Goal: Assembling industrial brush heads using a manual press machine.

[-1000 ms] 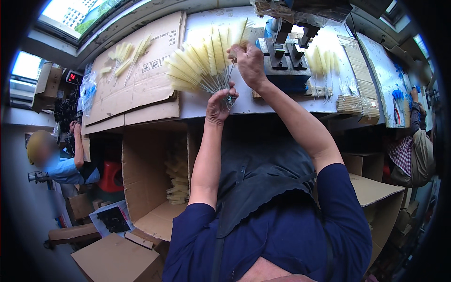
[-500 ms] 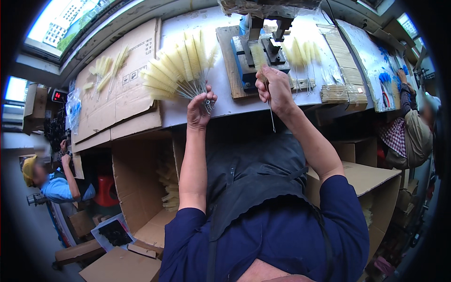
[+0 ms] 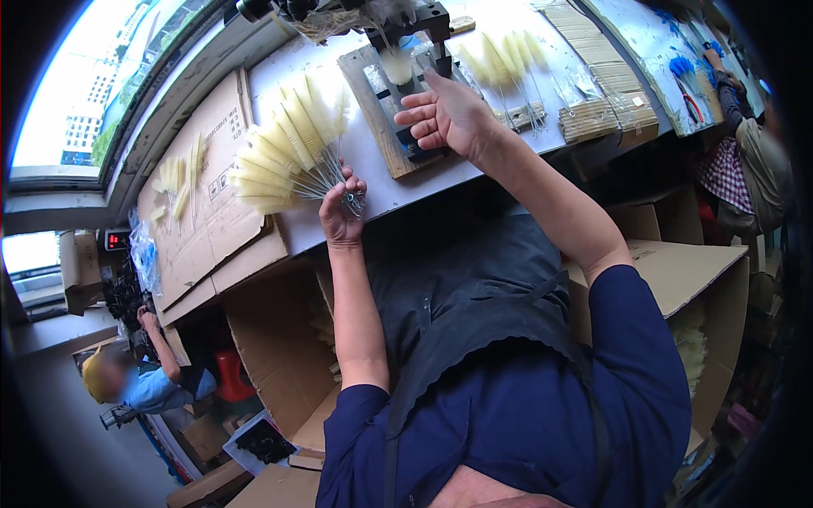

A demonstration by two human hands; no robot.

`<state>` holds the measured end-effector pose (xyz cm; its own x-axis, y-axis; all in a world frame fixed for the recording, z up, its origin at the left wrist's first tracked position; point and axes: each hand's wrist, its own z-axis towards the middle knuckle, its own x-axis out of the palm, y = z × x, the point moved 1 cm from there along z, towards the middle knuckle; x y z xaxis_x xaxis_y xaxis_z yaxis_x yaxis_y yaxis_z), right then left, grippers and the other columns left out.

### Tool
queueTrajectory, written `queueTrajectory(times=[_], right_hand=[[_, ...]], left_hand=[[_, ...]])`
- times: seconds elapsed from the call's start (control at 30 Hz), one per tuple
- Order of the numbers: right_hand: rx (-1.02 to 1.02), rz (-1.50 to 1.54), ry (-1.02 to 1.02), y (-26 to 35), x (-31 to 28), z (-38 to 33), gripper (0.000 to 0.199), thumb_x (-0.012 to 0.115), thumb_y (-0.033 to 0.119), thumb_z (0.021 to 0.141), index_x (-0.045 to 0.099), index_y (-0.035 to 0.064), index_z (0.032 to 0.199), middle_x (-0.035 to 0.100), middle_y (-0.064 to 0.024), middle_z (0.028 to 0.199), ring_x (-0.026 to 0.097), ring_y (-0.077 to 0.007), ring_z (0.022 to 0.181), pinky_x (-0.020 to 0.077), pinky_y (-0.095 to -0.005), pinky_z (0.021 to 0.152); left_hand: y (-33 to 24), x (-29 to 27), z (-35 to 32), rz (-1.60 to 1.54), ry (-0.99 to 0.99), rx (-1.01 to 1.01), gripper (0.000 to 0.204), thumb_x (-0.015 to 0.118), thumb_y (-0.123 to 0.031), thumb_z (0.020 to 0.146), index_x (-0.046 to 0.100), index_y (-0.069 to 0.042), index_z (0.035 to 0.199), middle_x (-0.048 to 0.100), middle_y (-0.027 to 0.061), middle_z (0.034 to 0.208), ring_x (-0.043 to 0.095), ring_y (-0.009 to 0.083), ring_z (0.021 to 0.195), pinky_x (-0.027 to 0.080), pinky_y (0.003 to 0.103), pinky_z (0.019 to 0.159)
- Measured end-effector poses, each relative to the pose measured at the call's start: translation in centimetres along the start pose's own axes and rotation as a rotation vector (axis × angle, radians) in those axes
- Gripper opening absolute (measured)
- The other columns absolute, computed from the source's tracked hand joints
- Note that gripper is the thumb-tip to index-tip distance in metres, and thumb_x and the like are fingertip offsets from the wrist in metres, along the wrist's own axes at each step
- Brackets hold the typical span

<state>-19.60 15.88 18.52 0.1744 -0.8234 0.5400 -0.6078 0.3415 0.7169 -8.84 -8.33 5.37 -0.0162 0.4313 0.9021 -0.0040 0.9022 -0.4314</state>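
Observation:
My left hand (image 3: pixel 343 213) is closed round the looped wire handles of a fan of bottle brushes (image 3: pixel 292 144) with pale yellow bristles, spread over the table's near left part. My right hand (image 3: pixel 453 114) is open, palm turned left and fingers apart, with nothing visible in it. It is in front of a black press-like machine (image 3: pixel 432 25) on a wooden board (image 3: pixel 362 80). A pale bristle tuft (image 3: pixel 395 68) shows blurred in the machine, just above and left of my fingers; whether it is a whole brush I cannot tell.
More brushes lie right of the machine (image 3: pixel 504 59) and on the cardboard sheet (image 3: pixel 224 216) at left. Stacked cardboard strips (image 3: pixel 589 118) are further right. Open cartons (image 3: pixel 275 364) stand below the table edge on both sides. Two other people work at far left and far right.
My right hand has opened and shifted away from the brush it gripped. The head view has turned, so the scene sits tilted. My left hand keeps the brush bundle.

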Motion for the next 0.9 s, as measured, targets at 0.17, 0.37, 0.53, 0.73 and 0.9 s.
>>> queueTrajectory(times=[0.17, 0.37, 0.53, 0.73, 0.9], right_hand=[[0.013, 0.093, 0.023, 1.3, 2.1, -1.3, 0.067, 0.039, 0.057, 0.101, 0.051, -0.0067, 0.117, 0.068, -0.0199, 0.100, 0.065, -0.0187, 0.060, 0.0583, -0.0310, 0.055], [0.101, 0.030, 0.036, -0.1, 2.5, 1.1, 0.030, 0.056, 0.030, 0.100, 0.055, -0.0004, 0.101, 0.056, -0.0031, 0.074, 0.037, -0.0025, 0.043, 0.0299, -0.0190, 0.035], [-0.030, -0.169, 0.070, -2.7, 2.3, -0.5, 0.029, 0.055, 0.030, 0.101, 0.056, 0.0024, 0.092, 0.054, 0.0008, 0.065, 0.036, -0.0027, 0.040, 0.0298, -0.0183, 0.033], [-0.301, -0.283, -0.163, -0.6, -3.4, -2.3, 0.030, 0.052, 0.031, 0.103, 0.055, 0.0067, 0.085, 0.053, -0.0010, 0.062, 0.036, -0.0022, 0.038, 0.0303, -0.0184, 0.032], [-0.223, -0.154, -0.107, 0.1, -5.4, -1.5, 0.028, 0.055, 0.029, 0.099, 0.056, 0.0045, 0.086, 0.053, -0.0003, 0.064, 0.040, -0.0040, 0.042, 0.0307, -0.0196, 0.034]], left_hand=[[-0.3, -0.1, -0.3, -0.009, 0.001, 0.014, 0.056, 0.062, 0.002, 0.084, 0.042, 0.004, 0.136, 0.054, 0.0124, 0.112, 0.057, 0.0177, 0.090, 0.047, 0.035, 0.091], [-0.1, -0.1, 0.1, -0.026, 0.005, 0.003, 0.056, 0.061, 0.003, 0.084, 0.042, 0.004, 0.136, 0.055, 0.0126, 0.111, 0.058, 0.0180, 0.090, 0.047, 0.035, 0.092], [-0.1, -0.2, 0.0, -0.024, -0.001, 0.005, 0.056, 0.061, 0.003, 0.084, 0.042, 0.004, 0.136, 0.055, 0.0127, 0.111, 0.058, 0.0179, 0.091, 0.047, 0.035, 0.092], [-0.4, -0.2, 0.0, -0.014, -0.005, 0.010, 0.056, 0.062, 0.002, 0.084, 0.042, 0.005, 0.136, 0.055, 0.0127, 0.111, 0.059, 0.0177, 0.091, 0.047, 0.035, 0.092], [-0.3, 0.0, 0.0, -0.015, -0.016, 0.012, 0.057, 0.062, 0.002, 0.083, 0.041, 0.005, 0.136, 0.054, 0.0130, 0.111, 0.058, 0.0182, 0.092, 0.047, 0.035, 0.092]])
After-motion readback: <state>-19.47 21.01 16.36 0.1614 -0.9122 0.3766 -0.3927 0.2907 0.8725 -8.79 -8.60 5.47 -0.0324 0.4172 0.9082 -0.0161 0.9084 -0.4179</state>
